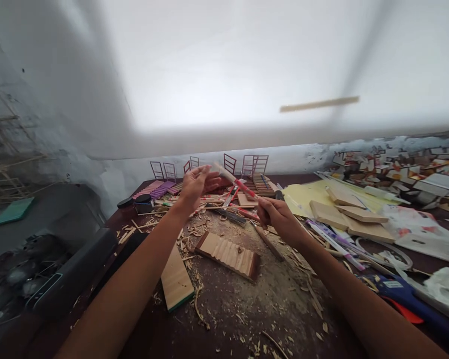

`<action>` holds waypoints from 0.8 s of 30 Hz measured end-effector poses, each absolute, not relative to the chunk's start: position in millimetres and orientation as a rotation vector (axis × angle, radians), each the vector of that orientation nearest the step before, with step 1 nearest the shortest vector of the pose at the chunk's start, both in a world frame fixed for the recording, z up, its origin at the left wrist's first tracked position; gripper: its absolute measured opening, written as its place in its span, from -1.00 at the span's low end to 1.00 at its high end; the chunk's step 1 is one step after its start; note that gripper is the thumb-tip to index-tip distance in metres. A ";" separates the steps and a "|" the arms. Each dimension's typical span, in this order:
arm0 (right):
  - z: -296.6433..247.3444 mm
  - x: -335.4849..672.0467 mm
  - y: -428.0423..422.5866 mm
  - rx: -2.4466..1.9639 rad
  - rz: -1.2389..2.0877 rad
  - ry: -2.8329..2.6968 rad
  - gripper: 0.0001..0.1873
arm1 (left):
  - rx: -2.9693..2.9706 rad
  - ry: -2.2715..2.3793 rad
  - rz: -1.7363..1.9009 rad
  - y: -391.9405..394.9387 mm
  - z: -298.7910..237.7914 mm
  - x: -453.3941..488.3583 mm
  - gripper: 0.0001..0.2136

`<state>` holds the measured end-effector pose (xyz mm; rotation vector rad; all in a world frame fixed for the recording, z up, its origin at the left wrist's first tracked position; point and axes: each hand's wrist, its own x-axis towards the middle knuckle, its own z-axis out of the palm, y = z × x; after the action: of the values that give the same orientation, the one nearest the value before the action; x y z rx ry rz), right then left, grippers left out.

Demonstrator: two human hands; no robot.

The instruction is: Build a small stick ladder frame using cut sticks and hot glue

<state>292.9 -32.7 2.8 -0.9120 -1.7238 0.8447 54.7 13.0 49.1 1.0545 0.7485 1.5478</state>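
Right hand [275, 215] grips a slim round stick [243, 187], red with a pale, blurred end, raised over the middle of the worktop [194, 341] and slanting up toward the left hand [199, 187]. Left fingers part-curled near the pale end; cannot tell if they touch or hold anything. Below: rectangular wood block [228, 254], rippled top, dark brown ends; smooth flat board [176, 279] with green edge, toward near-left. Curly wood shavings [198, 227] scattered around. Worktop dark brown, dusty in the middle. Thin ladder-like frames [230, 163] stand along far edge; dark-lidded jars [126, 203] at far-left corner. Right side: pale flat boards [327, 214] on yellow sheet [297, 199], crumpled translucent plastic [413, 227]. Whitish wall [303, 157] behind, scuffed.
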 end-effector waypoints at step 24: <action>5.9 309.4 -32.9 -0.796 1.086 -1.750 -0.43 | 1.394 0.975 1.273 4.7 77.2 10.0 -0.79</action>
<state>309.4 -32.9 5.9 -0.7965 -1.7497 1.0859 10.0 4.7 77.2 1.3937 0.9745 1.2733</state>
